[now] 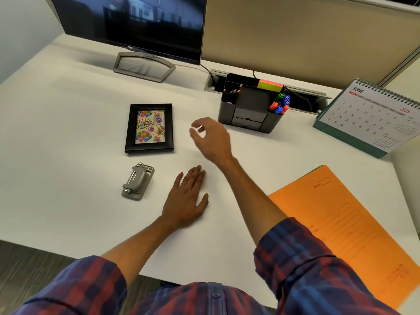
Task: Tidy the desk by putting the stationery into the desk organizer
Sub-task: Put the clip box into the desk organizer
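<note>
1. Left hand [186, 196] pressed flat on the table [68, 110], fingers straight, holding nothing.
2. Hole punch [138, 181] just left of it, loose on the table: metal, probably heavy, rigid, smooth; best gripped across the body, not the sprung lever.
3. Right hand [210, 137] raised farther out, fingers loosely curled, grasping nothing.
4. Desk organizer [250, 105] beyond, already stocked with markers [280, 104], pencils [235, 89] and sticky notes [270, 85]; compartments likely too narrow for the punch.
</note>
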